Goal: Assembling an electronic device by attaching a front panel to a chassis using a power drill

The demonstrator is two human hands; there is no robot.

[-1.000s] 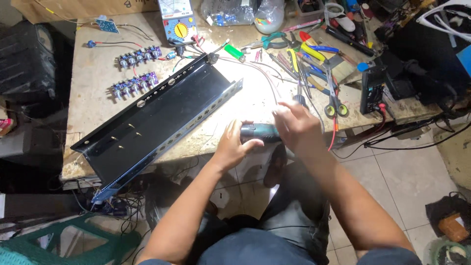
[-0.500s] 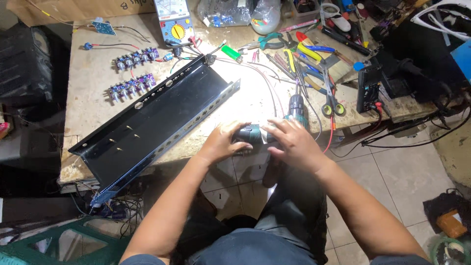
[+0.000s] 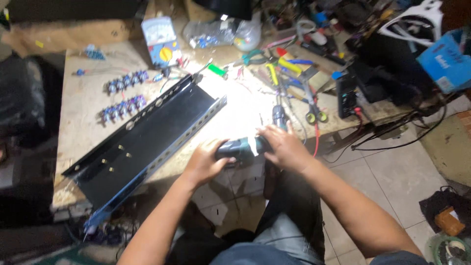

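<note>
Worktop (image 3: pixel 83 127) of pale wood fills the upper half of your view, lit hard near its front edge. On it, running diagonally from lower left to upper right, lies a long black metal chassis (image 3: pixel 147 142) with a perforated rail along its near side. Behind it sit two rows of small blue knobbed parts (image 3: pixel 122 93) and a blue meter (image 3: pixel 161 41) with a yellow dial, and to the right a clutter of hand tools (image 3: pixel 289 73) with coloured handles. At the front edge, just right of the chassis, you hold a dark green cordless drill (image 3: pixel 243 146) between both hands: your left hand (image 3: pixel 206 162) is wrapped around its rear end, and your right hand (image 3: pixel 282 147) is closed over its front part.
</note>
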